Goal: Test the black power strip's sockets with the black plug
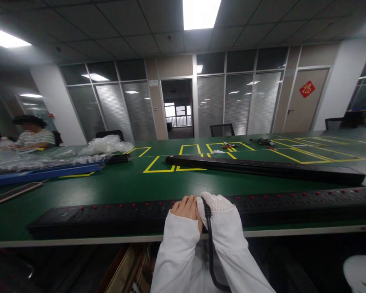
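A long black power strip (116, 215) with red dots along its top lies across the near edge of the green table. My bare left hand (186, 208) rests on its middle, fingers pressed together. Right beside it and touching it, my right hand (215, 204) wears a white dotted glove and is closed around a thick black cable (210, 240). The cable hangs down over the table edge between my sleeves. Whether my left hand grips anything is hidden. Farther back, a second black power strip (262, 167) lies at a slant.
Yellow tape outlines (158, 171) mark the green table (118, 187). Clear plastic wrap (106, 145) and a blue tray-like piece (45, 173) are at the left, near a phone-like flat object (15, 194). Small cables (264, 142) lie farther back. Two people sit at far left.
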Motion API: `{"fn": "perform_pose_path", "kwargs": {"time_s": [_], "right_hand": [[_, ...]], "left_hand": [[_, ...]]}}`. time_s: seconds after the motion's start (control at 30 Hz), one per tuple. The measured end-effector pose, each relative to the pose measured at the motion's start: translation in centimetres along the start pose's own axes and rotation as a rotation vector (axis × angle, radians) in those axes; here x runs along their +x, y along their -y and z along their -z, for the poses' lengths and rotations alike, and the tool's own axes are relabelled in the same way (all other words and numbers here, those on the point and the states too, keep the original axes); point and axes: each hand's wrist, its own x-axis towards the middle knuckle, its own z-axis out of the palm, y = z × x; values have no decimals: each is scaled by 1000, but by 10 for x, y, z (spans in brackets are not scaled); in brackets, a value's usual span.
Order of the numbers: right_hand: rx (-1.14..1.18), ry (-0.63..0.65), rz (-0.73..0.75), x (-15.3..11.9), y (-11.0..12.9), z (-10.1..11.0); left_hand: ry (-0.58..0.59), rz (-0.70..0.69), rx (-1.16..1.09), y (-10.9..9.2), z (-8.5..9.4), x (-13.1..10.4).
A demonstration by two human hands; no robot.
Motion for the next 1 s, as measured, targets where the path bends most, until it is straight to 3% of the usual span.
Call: {"fn": "perform_pose_path", "kwargs": {"time_s": [0.2, 0.43, 0.67, 1.0], "right_hand": [[-19, -12, -38, 2, 1, 2], [-16, -7, -65, 0, 5, -1], [-36, -39, -55, 3, 3, 1], [-43, -51, -48, -2, 4, 0]], "left_hand": [[-55, -7, -23, 1, -4, 0], [-21, -31, -9, 1, 0, 0], [-87, -32, -3, 3, -8, -2], [-64, -26, 15, 2, -9, -2]]}}
